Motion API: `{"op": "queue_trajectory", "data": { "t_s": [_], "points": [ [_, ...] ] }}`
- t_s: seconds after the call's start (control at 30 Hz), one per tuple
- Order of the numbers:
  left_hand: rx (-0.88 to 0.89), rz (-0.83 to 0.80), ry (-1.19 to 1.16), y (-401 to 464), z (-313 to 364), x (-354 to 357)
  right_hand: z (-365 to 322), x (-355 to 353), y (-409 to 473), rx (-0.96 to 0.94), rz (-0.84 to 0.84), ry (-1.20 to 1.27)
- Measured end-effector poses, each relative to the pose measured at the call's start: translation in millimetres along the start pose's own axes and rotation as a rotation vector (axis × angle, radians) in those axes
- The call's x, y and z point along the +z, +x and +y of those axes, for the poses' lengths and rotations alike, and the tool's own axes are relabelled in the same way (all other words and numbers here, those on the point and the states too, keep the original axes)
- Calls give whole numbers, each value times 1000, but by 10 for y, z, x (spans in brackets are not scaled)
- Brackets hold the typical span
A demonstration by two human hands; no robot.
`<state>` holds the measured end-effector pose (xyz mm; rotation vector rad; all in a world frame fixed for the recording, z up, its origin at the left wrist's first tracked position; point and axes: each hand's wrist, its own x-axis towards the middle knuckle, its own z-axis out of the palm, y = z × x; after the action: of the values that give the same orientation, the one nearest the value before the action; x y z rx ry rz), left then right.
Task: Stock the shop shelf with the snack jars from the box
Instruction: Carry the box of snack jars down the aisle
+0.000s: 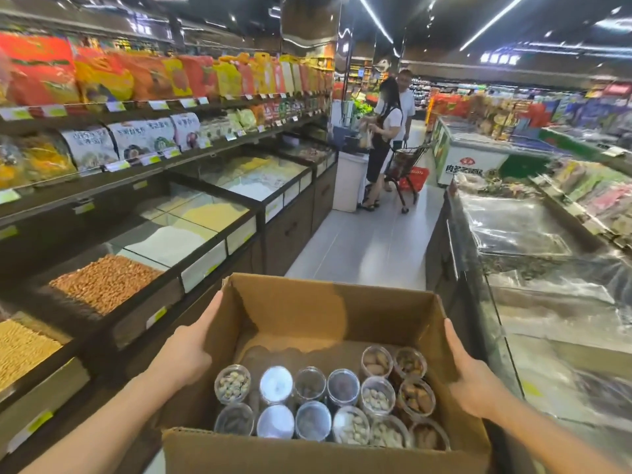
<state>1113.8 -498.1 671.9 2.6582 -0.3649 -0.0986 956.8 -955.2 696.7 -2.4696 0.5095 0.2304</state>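
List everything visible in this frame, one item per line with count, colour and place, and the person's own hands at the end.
cardboard box: one, brown, open, carried at bottom centre
snack jars: about fourteen, clear with clear lids, upright in the box's near half
bulk bins: a row, dark frames, tan, yellow and white contents, left of the aisle
bagged goods: many, red, orange and yellow, on the upper left shelves
chest freezers: several, glass-topped, along the right
shoppers: two, white tops, far down the aisle
shopping cart: one, dark with red basket, beside the shoppers
left hand: flat against the box's left wall
right hand: flat against the box's right wall
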Motion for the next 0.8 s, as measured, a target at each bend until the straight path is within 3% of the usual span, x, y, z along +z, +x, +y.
{"op": "queue_trajectory", "data": {
  "t_s": [0.3, 0.67, 0.8],
  "points": [
    [-6, 21, 12, 2083, 146, 341, -109, -515, 2074, -60, -16, -23],
    [-31, 25, -26, 4529, 251, 350, -548, -924, 4448, -4, 34, 16],
    [-56, 51, -9, 5236, 247, 471, -733, -1046, 5268, -82, 35, 31]
  ]
}}
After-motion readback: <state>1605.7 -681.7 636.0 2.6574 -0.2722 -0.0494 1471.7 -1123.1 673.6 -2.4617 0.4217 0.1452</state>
